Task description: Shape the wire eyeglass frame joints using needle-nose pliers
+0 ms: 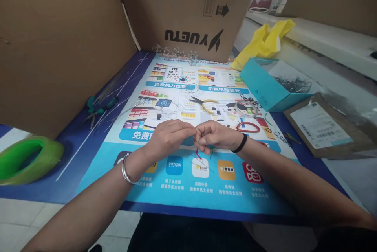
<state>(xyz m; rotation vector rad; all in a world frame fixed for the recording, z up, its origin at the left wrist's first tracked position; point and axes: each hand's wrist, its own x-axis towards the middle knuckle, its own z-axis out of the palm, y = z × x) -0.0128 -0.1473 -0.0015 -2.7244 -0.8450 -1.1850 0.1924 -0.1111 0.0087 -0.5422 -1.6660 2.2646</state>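
Note:
My left hand (169, 136) and my right hand (216, 134) meet at the fingertips above the printed sheet, both closed in a pinch. From under my right fingers hangs a piece of thin wire with a magenta part (198, 154), its loose ends fanning out over the app icons. What my left fingertips grip is hidden, though they touch my right ones. Just beyond my hands lie pliers with yellow handles (209, 105). A red coil (249, 127) is beside my right wrist, with a clear ring-shaped coil (246, 108) behind it.
A green tape roll (55, 153) sits at the left edge, with teal-handled pliers (98, 107) farther back. On the right are a teal box (256, 87) of metal wire pieces (294, 85), a yellow bag (262, 43) and a brown parcel (353, 126). Cardboard (188, 12) walls the back.

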